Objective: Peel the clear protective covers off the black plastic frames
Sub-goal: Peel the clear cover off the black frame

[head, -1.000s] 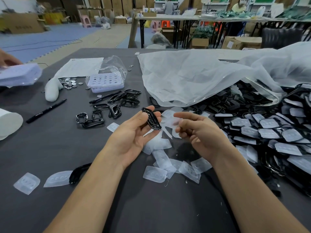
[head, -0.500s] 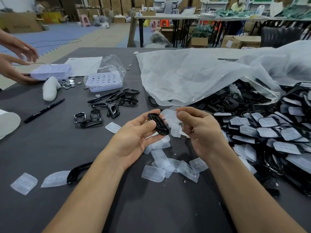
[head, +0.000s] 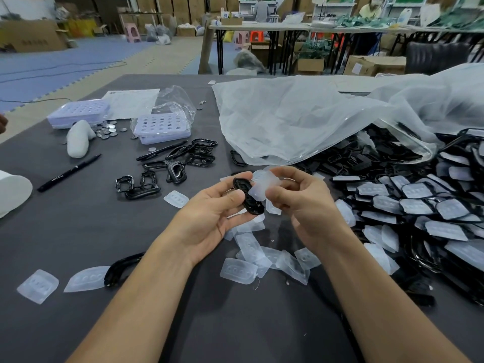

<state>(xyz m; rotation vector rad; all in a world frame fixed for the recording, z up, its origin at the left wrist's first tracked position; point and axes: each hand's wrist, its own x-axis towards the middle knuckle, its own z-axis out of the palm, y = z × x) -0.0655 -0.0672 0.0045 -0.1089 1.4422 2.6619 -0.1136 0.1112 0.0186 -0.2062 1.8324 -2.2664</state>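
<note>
My left hand (head: 209, 216) grips a black plastic frame (head: 247, 196) between thumb and fingers above the dark table (head: 78, 231). My right hand (head: 301, 200) pinches a clear protective cover (head: 264, 186) that touches the frame's right side. Loose clear covers (head: 251, 260) lie scattered on the table below my hands. A big heap of black frames with covers on them (head: 419, 200) fills the right side. Bare black frames (head: 172, 166) lie in a cluster to the upper left.
A large translucent plastic bag (head: 301, 121) drapes over the heap at the back. Two lilac trays (head: 162, 127), coins (head: 107, 131), a white lump (head: 78, 138), a black pen (head: 68, 172) and a white roll (head: 11, 192) sit at the left. Another person's hand shows at the left edge.
My hands have come together, and my right hand now holds a clear cover at the frame. The other person set a lilac tray down at the far left and drew their hands back.
</note>
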